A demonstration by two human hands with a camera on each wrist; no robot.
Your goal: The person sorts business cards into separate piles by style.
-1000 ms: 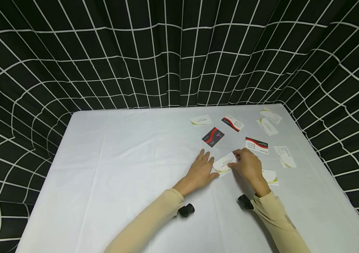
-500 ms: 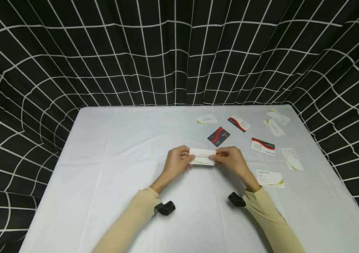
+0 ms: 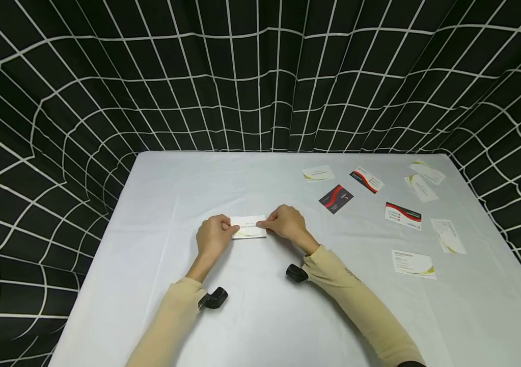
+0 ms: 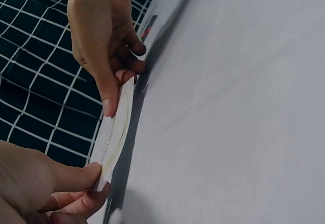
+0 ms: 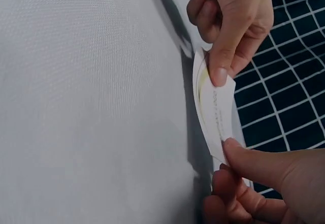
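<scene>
A white business card (image 3: 247, 228) with a yellow-green curved stripe is held level between both hands, just above the white tablecloth. My left hand (image 3: 213, 237) pinches its left end, thumb on top and fingers beneath. At the other end my right hand (image 3: 288, 223) pinches it the same way. In the left wrist view the card (image 4: 118, 132) bows slightly between the two thumbs. The right wrist view shows the same card (image 5: 213, 107), its near edge lifted over a shadow on the cloth. Whether more than one card is held, I cannot tell.
Several cards lie spread on the right side of the table (image 3: 150, 316): a dark card with a red stripe (image 3: 336, 199), red-and-black cards (image 3: 403, 216), and white-and-yellow ones such as a card (image 3: 413, 264) near the right forearm. A black grid curtain (image 3: 260, 76) surrounds the table.
A second ago the right hand pinched the card at the table while the left lay flat beside it. Both hands now grip it, and it has moved left, away from the other cards.
</scene>
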